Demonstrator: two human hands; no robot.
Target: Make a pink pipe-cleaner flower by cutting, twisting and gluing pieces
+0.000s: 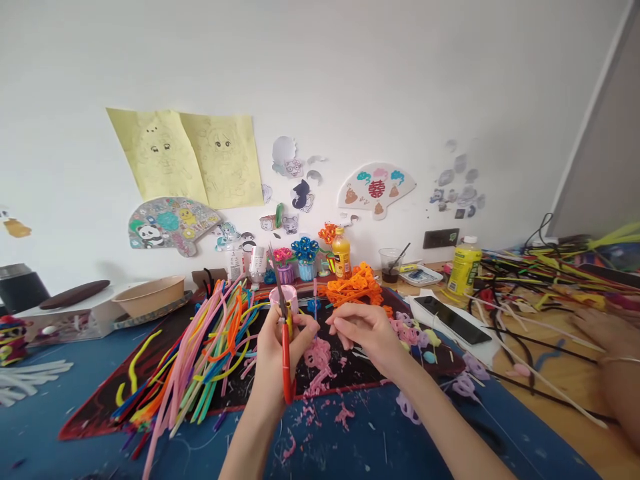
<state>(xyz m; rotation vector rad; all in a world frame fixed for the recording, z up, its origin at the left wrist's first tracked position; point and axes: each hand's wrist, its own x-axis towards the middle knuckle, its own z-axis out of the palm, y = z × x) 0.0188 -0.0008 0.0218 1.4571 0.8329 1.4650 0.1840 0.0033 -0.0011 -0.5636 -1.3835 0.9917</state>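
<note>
My left hand [281, 347] is closed around a pair of scissors [287, 353], its red handles against the palm and the blades pointing up. The thumb and forefinger of that hand meet at the tip; whether they also pinch something small is unclear. Just to the right, my right hand [367, 333] has its fingers curled together; anything in them is too small to make out. Beneath and between the hands lie pink fuzzy loops [318, 357] and pink scraps on the dark mat [240, 380]. Behind my left hand stands a small pink cup [283, 293].
Many coloured pipe cleaners [195, 367] lie on the left. Orange fuzzy pieces [355, 287], flower pots [307, 260] and a juice bottle [342, 253] stand behind. A phone [453, 320] and a yellow bottle [465, 267] are to the right, near another person's hand [600, 327].
</note>
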